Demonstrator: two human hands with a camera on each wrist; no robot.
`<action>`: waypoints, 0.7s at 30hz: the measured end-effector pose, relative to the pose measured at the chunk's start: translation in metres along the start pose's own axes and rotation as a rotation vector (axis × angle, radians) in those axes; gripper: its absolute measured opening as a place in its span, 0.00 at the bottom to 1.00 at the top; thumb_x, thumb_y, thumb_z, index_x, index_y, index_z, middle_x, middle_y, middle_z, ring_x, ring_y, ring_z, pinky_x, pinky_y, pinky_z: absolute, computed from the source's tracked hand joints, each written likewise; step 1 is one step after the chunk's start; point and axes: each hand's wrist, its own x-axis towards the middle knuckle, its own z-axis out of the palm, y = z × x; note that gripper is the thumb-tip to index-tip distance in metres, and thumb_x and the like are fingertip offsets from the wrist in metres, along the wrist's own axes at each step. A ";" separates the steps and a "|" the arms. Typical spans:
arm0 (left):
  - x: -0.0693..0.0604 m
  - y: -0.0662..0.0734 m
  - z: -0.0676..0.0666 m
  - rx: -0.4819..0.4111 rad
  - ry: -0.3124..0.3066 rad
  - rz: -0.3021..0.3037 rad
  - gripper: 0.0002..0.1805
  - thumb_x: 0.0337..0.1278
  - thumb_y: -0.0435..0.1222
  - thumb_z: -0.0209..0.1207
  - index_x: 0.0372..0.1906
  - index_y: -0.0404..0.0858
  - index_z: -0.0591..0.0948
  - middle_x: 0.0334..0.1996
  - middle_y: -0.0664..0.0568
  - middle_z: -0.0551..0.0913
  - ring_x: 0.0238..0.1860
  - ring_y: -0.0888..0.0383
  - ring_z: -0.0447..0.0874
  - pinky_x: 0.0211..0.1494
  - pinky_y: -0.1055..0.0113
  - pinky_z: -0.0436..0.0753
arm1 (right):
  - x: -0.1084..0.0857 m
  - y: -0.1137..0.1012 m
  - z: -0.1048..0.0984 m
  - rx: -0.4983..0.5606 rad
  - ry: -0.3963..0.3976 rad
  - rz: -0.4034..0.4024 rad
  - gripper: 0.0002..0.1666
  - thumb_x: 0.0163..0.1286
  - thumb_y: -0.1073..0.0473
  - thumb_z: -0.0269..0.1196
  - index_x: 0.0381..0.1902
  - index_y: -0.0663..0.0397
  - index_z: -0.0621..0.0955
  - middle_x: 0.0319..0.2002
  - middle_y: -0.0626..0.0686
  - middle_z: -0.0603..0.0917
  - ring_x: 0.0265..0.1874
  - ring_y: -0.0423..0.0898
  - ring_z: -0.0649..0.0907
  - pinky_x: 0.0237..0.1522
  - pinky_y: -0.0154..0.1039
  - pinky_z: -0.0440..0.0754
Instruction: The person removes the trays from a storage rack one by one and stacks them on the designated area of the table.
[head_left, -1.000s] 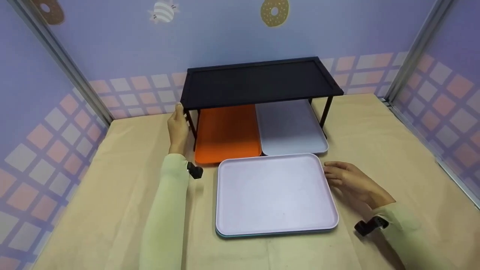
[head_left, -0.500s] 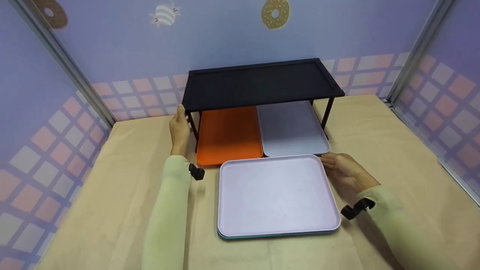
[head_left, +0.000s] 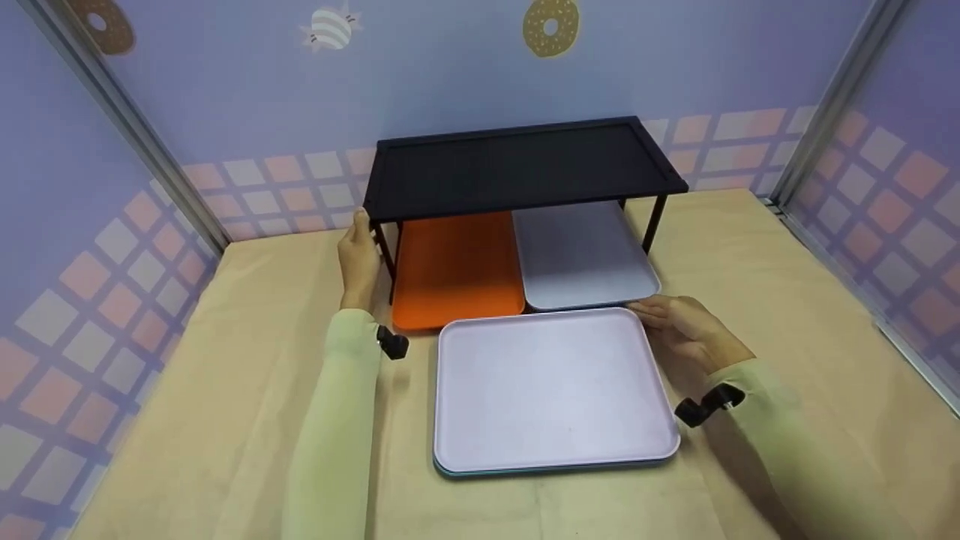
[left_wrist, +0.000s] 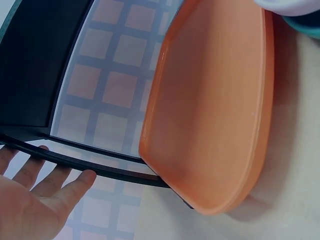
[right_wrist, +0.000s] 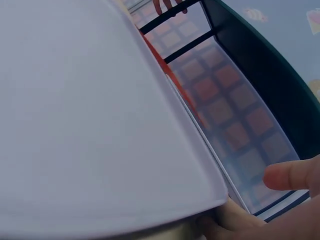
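A black rack [head_left: 517, 169] stands on legs at the back. My left hand [head_left: 358, 259] touches its front left leg, the fingers [left_wrist: 55, 180] extended against the bar in the left wrist view. Below the rack top lie an orange tray [head_left: 457, 277] and, to its right, a pale grey tray [head_left: 589, 259], both sticking out in front. In front lies a pale lilac tray [head_left: 555, 390] on a teal tray [head_left: 487, 472]. My right hand [head_left: 686, 326] is at the lilac tray's far right corner, its fingertips against the grey tray's front edge. The thumb [right_wrist: 290, 175] stands apart; the fingers are partly hidden.
A cream cloth [head_left: 225, 420] covers the table. Patterned walls [head_left: 450, 67] with metal corner posts [head_left: 832, 105] close off the back and both sides. The rack stands near the back wall, its legs flanking the two trays.
My right hand has moved left and away from me, from the lilac tray's right side to the grey tray's front edge. The grey tray has shifted slightly backward. My left hand stays at the rack.
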 end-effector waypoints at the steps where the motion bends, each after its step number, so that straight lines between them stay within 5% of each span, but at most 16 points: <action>1: 0.000 0.000 0.000 0.001 0.005 0.001 0.37 0.80 0.60 0.36 0.79 0.41 0.62 0.75 0.41 0.67 0.71 0.45 0.71 0.70 0.52 0.73 | 0.000 -0.002 0.002 -0.005 0.009 -0.007 0.27 0.80 0.65 0.51 0.69 0.78 0.66 0.65 0.66 0.73 0.68 0.50 0.74 0.74 0.42 0.65; 7: 0.002 0.001 0.000 0.004 0.034 0.019 0.36 0.81 0.59 0.37 0.78 0.40 0.64 0.72 0.38 0.71 0.66 0.44 0.76 0.66 0.50 0.76 | -0.002 -0.015 0.015 0.068 0.043 -0.038 0.33 0.81 0.66 0.45 0.77 0.76 0.51 0.76 0.68 0.57 0.76 0.55 0.62 0.75 0.43 0.61; 14: 0.001 0.000 0.003 -0.001 0.036 0.025 0.36 0.81 0.58 0.37 0.78 0.39 0.64 0.74 0.39 0.69 0.67 0.42 0.75 0.67 0.46 0.74 | 0.005 -0.028 0.032 0.433 0.052 -0.029 0.36 0.84 0.66 0.38 0.83 0.58 0.40 0.82 0.61 0.46 0.80 0.53 0.56 0.71 0.40 0.68; 21: 0.000 0.000 0.003 0.007 0.047 0.031 0.36 0.81 0.58 0.37 0.77 0.38 0.66 0.73 0.40 0.70 0.67 0.44 0.75 0.68 0.50 0.75 | 0.019 -0.029 0.048 0.699 0.029 -0.146 0.36 0.85 0.63 0.32 0.84 0.41 0.36 0.83 0.56 0.39 0.80 0.57 0.50 0.73 0.50 0.65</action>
